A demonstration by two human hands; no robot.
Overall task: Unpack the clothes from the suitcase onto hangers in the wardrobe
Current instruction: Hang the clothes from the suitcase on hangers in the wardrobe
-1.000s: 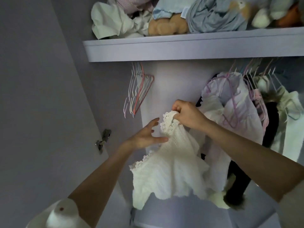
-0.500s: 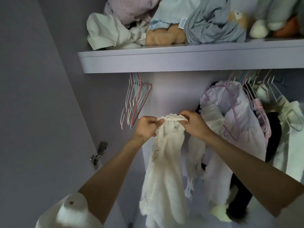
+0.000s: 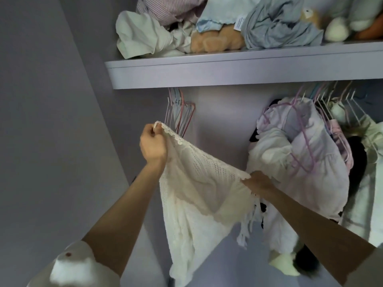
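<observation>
The cream knitted garment (image 3: 199,189) hangs spread in front of the open wardrobe, stretched on a slope between the two hands and drooping well below them. The left hand (image 3: 153,145) is raised, its fingers curled tight round the lace-trimmed corner of the top edge, just in front of the bunch of empty hangers (image 3: 182,114) under the shelf (image 3: 238,71). The right hand (image 3: 259,181) sits lower and nearer the hung clothes (image 3: 300,162); it appears to pinch the other end of that edge, though the cloth hides most of its fingers. The fabric looks light, soft and limp, with an open weave that sags and folds wherever it is unsupported, so it will not keep any shape of its own. The lace border and loose knit could snag on a hanger hook or stretch if tugged hard. The sensible places to hold are the firmer trimmed edge or the shoulder seams, keeping the top edge taut so a hanger can be slid inside. No hanger is yet in either hand.
</observation>
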